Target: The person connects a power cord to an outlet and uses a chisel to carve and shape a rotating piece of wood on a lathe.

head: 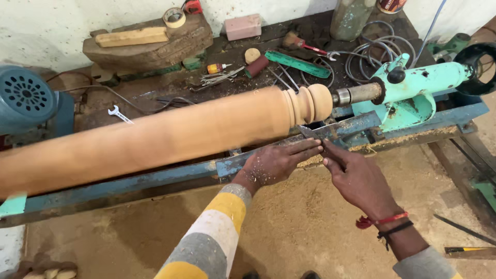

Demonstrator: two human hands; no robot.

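Observation:
A long pale wooden cylinder (155, 137) lies across a lathe, blurred as if spinning, with turned rings and a ball shape at its right end (310, 103). A metal chisel (310, 133) rests on the blue tool rest (341, 128), its tip at the rings. My left hand (276, 163) lies flat on the rest with fingers stretched over the chisel blade. My right hand (356, 178) grips the chisel's rear part. The light green tailstock (418, 85) holds the wood's right end.
A blue motor (26, 98) sits at far left. Behind the lathe lie a spanner (120, 113), wood blocks (150, 39), a tape roll (174, 17), a green tool (297, 63) and coiled cable (377, 49). Sawdust covers the floor (289, 227).

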